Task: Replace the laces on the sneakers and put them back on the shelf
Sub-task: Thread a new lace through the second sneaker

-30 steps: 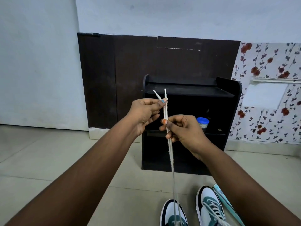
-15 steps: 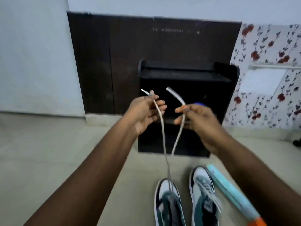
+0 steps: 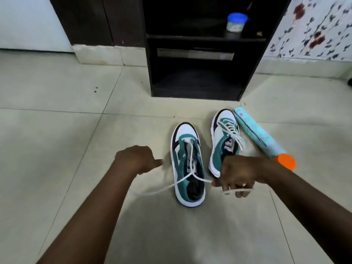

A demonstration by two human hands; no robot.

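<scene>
- Both hands dropped from shelf (image 3: pixel 198 46) height to the left sneaker (image 3: pixel 187 164).
- My right hand (image 3: pixel 238 174) pinches the lace (image 3: pixel 190 159); my left hand (image 3: pixel 137 159) is curled, hold unclear.
- Bare floor (image 3: pixel 66 140) lies leftward.

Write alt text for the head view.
Two hands hold the crossed ends of a white lace threaded through the left sneaker on a tiled floor; the laced right sneaker sits beside it, before a black shelf.

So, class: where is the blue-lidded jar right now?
In the head view, the jar stands on the upper shelf of the black rack, right side, beyond the sneakers.
</scene>
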